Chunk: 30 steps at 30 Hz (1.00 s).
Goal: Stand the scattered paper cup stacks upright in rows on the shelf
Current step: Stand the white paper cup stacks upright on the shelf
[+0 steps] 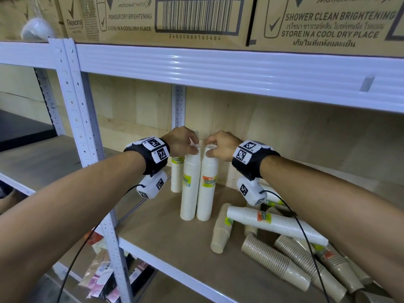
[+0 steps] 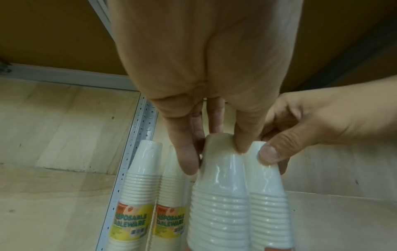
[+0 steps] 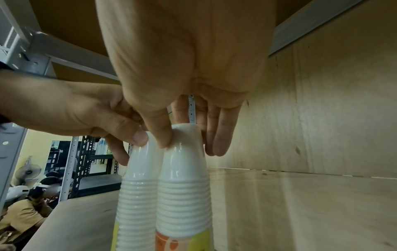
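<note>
Two tall white cup stacks stand upright side by side on the shelf board (image 1: 153,228). My left hand (image 1: 193,147) pinches the top of the left white stack (image 1: 190,189), thumb and fingers around its top cup (image 2: 221,169). My right hand (image 1: 209,149) grips the top of the right white stack (image 1: 207,189), which also shows in the right wrist view (image 3: 184,169). Two more labelled white stacks (image 2: 141,178) (image 2: 171,186) stand upright behind, against the back wall. To the right a white stack (image 1: 275,224) and several brown stacks (image 1: 275,261) lie scattered.
A white shelf beam (image 1: 218,66) runs overhead with cardboard boxes (image 1: 153,18) on it. A perforated upright post (image 1: 87,149) stands at the left. Bare board lies in front of the upright stacks. Packets (image 1: 102,276) lie on the lower level. A person (image 3: 25,212) sits far behind.
</note>
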Motion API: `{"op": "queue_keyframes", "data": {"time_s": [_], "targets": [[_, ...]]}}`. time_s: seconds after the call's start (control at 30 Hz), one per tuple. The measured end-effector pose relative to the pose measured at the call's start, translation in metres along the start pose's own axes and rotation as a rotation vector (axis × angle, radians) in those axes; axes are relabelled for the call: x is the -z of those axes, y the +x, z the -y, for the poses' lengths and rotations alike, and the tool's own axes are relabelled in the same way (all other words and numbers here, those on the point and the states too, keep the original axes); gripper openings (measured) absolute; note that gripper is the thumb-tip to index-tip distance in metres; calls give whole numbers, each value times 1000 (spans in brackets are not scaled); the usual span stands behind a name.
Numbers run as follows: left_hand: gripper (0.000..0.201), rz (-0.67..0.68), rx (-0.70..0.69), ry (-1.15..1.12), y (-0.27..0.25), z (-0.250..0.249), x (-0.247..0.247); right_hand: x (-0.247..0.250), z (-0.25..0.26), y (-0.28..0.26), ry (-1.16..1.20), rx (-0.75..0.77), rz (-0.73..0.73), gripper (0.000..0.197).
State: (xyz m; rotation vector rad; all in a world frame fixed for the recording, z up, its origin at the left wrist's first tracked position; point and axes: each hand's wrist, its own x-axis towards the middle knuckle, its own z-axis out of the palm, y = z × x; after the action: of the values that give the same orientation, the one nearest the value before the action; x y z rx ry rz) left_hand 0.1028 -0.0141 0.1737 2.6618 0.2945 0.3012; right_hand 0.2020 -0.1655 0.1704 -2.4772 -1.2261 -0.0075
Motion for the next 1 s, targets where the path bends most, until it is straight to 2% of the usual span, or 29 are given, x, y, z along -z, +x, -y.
{"op": "queue_keyframes", "data": {"time_s": [0.13,0.27,0.37,0.53,0.63,1.0], "targets": [[49,57,-37,-12,0,-2,-1,2,1,-1,3,2,30,53],[38,23,-39,58,3,-2,-3,5,1,-3,-6,10,38,50],[39,-15,-6,71,5,0,-3,6,1,-3,-18,11,46,50],[47,38,-31,81,4,-3,-2,7,-1,-3,-22,4,53,51],[44,44,-56,102,4,-5,-1,6,0,-2,-23,5,58,51],[41,48,-2,55,9,1,10,7,11,3,-9,31,41,44]]}}
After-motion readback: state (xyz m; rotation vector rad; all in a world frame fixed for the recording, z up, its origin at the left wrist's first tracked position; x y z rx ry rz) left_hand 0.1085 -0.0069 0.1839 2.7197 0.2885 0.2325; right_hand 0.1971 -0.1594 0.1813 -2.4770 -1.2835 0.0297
